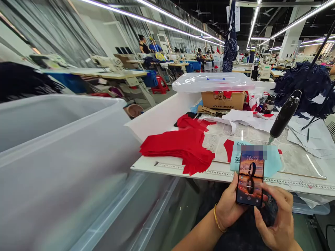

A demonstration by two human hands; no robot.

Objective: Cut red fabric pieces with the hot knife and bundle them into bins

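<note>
The left hand (pixel 229 205), wearing a gold bangle (pixel 218 223), cradles a smartphone (pixel 250 176) upright at 6 o'clock, fingers wrapped around its back. The right hand (pixel 274 219) curls just beside the phone's right edge; contact is hard to tell. Beyond them runs the white table's near edge (pixel 167 166), lined by a ruler strip (pixel 222 173). Stacked red fabric pieces (pixel 178 150) lie at 11 o'clock, and a large translucent plastic bin (pixel 57 167) fills 9 o'clock.

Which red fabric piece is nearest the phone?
The red piece showing left of the pale blue sheet, beyond the phone; the big red stack lies further left.
</note>
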